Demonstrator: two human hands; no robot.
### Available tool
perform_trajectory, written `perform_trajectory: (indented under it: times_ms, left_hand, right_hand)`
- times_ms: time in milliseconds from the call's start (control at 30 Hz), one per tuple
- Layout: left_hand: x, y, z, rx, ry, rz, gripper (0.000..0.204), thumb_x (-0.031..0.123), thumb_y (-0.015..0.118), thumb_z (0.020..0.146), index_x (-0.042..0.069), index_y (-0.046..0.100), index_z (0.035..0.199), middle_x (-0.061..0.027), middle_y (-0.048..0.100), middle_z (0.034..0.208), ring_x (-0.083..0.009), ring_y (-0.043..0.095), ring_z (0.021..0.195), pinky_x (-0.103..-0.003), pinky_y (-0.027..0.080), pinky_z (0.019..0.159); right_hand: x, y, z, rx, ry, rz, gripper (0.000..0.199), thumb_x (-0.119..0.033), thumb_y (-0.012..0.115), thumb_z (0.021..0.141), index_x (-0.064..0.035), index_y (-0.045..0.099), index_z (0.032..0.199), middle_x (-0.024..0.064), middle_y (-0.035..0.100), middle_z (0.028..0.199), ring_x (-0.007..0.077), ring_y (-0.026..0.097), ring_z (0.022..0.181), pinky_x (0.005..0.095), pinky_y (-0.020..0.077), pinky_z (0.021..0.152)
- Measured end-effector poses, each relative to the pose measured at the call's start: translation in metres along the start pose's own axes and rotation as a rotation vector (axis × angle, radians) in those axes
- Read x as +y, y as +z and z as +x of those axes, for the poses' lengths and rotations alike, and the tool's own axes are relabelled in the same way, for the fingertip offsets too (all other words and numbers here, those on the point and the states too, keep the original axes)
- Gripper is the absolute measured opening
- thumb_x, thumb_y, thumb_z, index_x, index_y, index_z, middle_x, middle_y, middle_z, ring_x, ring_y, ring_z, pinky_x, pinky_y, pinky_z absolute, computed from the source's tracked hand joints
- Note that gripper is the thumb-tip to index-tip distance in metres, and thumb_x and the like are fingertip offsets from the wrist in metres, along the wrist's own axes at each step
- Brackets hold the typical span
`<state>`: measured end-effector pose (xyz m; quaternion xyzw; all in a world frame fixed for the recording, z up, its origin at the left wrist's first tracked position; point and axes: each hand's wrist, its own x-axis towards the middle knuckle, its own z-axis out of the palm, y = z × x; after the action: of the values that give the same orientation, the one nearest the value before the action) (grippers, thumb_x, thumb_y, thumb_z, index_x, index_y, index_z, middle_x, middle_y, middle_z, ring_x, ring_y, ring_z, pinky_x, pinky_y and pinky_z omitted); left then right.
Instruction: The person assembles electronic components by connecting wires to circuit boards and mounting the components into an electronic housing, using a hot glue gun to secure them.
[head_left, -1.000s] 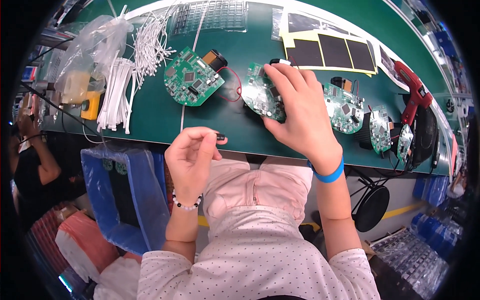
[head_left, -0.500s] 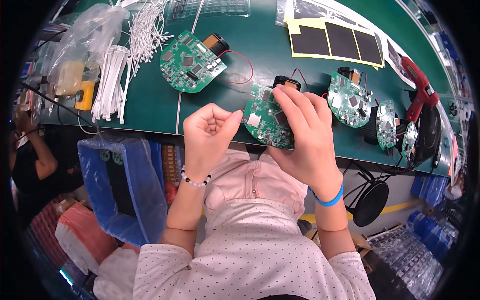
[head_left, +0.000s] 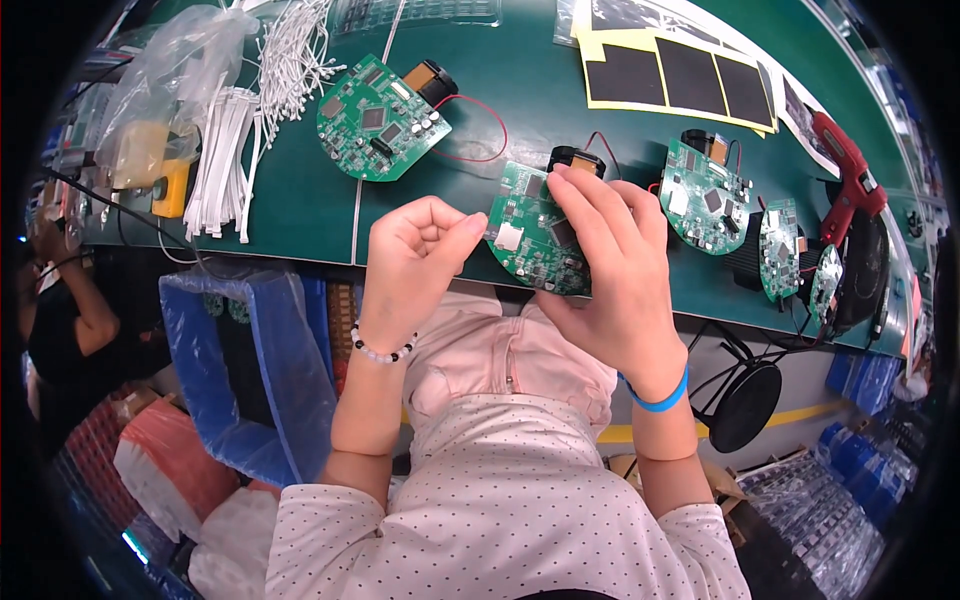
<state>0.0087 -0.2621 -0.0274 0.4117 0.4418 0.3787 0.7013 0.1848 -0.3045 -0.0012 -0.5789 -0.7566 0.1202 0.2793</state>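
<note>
At bench (head_left: 310,225) edge: right hand (head_left: 620,260) grips green board (head_left: 535,235); left hand (head_left: 412,262) pinched by its rim, contents hidden. Slack right grip could tip board off.

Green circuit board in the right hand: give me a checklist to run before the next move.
1. Right hand grips the rounded green circuit board at its right side: ok.
2. Left hand is at the board's left edge: ok.
3. Small part seated between left fingers and board: cannot tell, hidden.
4. Silver square component on the board uncovered: ok.
5. Thin red wire loop of the upper-left board apart from the left hand: ok.
</note>
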Motion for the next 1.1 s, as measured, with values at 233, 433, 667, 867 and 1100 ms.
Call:
perform_trajectory:
  times_ms: [233, 433, 667, 867, 1100]
  left_hand:
    - [-0.008, 0.020, -0.013, 0.340, 0.443, 0.677, 0.003, 0.003, 0.065, 0.073, 0.001, 0.063, 0.071, -0.0006, 0.051, 0.053, -0.0025, 0.038, 0.042, -0.019, 0.026, 0.038]
    - [-0.020, 0.019, -0.019, 0.357, 0.737, 0.952, 0.013, 0.002, 0.066, 0.070, 0.002, 0.065, 0.083, -0.0043, 0.053, 0.058, -0.0096, 0.043, 0.043, -0.022, 0.033, 0.039]
    - [-0.029, 0.019, -0.020, 0.409, 0.595, 0.628, 0.024, 0.000, 0.069, 0.066, 0.003, 0.065, 0.089, -0.0052, 0.056, 0.088, -0.0094, 0.049, 0.056, -0.020, 0.038, 0.044]
    - [-0.037, 0.016, -0.020, 0.338, 0.822, 0.746, 0.028, -0.005, 0.065, 0.065, 0.004, 0.065, 0.091, -0.0096, 0.051, 0.102, -0.0122, 0.052, 0.071, -0.020, 0.039, 0.049]
    - [-0.042, 0.013, -0.009, 0.238, 0.811, 0.599, 0.027, -0.007, 0.063, 0.067, 0.001, 0.065, 0.092, -0.0138, 0.047, 0.108, -0.0157, 0.051, 0.079, -0.020, 0.042, 0.054]
  right_hand:
    - [-0.001, 0.002, 0.000, -0.004, 0.008, -0.020, 0.074, -0.006, 0.068, 0.041, -0.0028, 0.047, 0.113, 0.0095, 0.047, 0.113, 0.0287, 0.043, 0.094, 0.0389, 0.0359, 0.082]
    - [-0.003, 0.005, -0.001, 0.000, 0.018, -0.022, 0.072, -0.006, 0.067, 0.042, -0.0028, 0.048, 0.111, 0.0095, 0.047, 0.113, 0.0286, 0.043, 0.094, 0.0393, 0.0356, 0.082]
    - [-0.002, 0.005, -0.004, 0.000, 0.020, -0.008, 0.071, -0.007, 0.067, 0.042, -0.0029, 0.049, 0.110, 0.0094, 0.047, 0.114, 0.0284, 0.043, 0.094, 0.0401, 0.0350, 0.082]
    - [-0.003, 0.004, -0.005, 0.013, 0.013, 0.000, 0.070, -0.008, 0.067, 0.042, -0.0031, 0.049, 0.110, 0.0096, 0.046, 0.115, 0.0286, 0.043, 0.094, 0.0402, 0.0344, 0.082]
    - [0.004, 0.010, -0.002, 0.037, 0.020, 0.102, 0.080, -0.006, 0.066, 0.043, -0.0028, 0.042, 0.120, 0.0109, 0.046, 0.116, 0.0300, 0.042, 0.095, 0.0404, 0.0329, 0.084]
